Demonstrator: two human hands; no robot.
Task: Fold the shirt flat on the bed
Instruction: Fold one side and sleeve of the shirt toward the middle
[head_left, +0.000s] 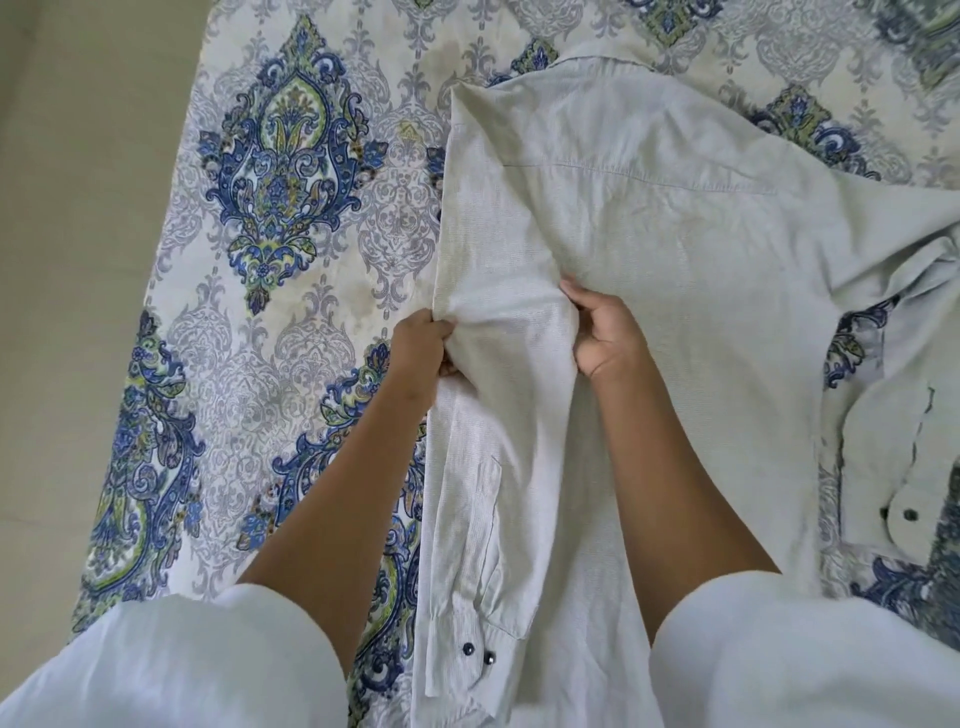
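A bedsheet (291, 332) patterned in blue, green and grey is covering the bed, with a plain pale floor (78, 260) showing past its left edge. One pale, faintly creased shirt (675, 249) is lying back-up across the middle and right of the bed, its collar (587, 57) pointing to the far edge. One sleeve (467, 519) is lying folded along the shirt's left side, its cuff showing two dark buttons (478, 653); the other sleeve (893, 457) is trailing toward the right edge. The left hand (422, 358) is pinching the folded edge, and the right hand (608, 338) is gripping a raised ridge of cloth just beside it.
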